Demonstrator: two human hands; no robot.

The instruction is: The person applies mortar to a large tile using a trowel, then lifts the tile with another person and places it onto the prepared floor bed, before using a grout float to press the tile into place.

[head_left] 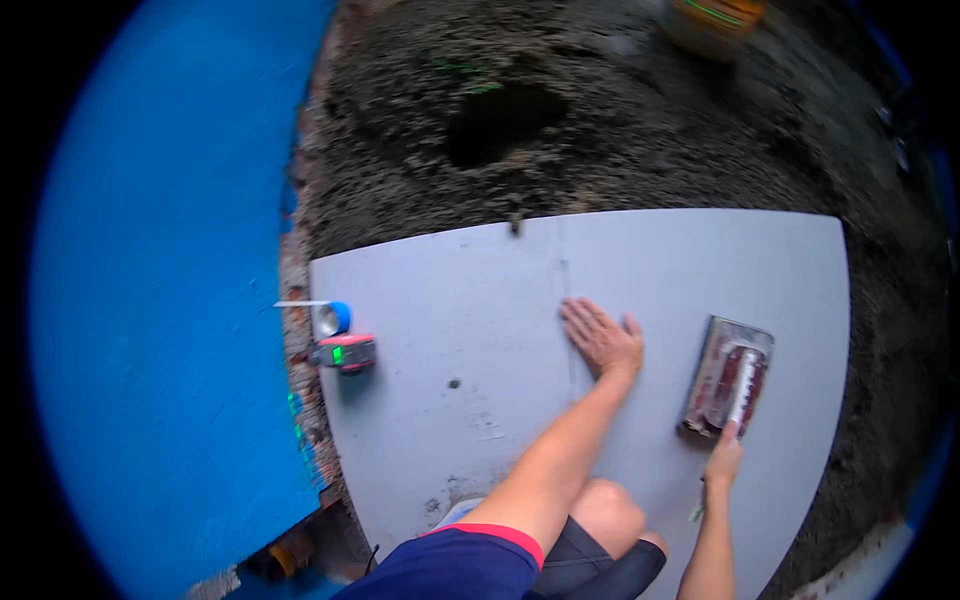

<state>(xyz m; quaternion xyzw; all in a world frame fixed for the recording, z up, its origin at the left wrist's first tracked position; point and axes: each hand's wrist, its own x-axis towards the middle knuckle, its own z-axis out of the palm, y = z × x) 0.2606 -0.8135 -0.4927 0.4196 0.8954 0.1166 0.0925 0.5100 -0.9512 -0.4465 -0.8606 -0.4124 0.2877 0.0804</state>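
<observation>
My left hand (pixel 602 338) lies flat with its fingers stretched out on a large pale grey slab (pixel 440 320), right by the seam that runs away from me. In my right hand (pixel 725 455) is the handle of a rectangular float (pixel 715 385), a dark, worn block with a reddish middle and a whitish grip. The float rests flat on the second pale slab (pixel 800 300), right of the seam. My fingers wrap the near end of the grip. My knee shows between the arms.
A red and black laser level (pixel 347 352) with a green light stands at the left edge, beside a small blue and white round thing (pixel 336 318). Dark, rough mortar (pixel 640 120) with a hollow lies beyond. A yellowish bucket (pixel 712 28) stands at the far right. A blue wall (pixel 180 260) rises left.
</observation>
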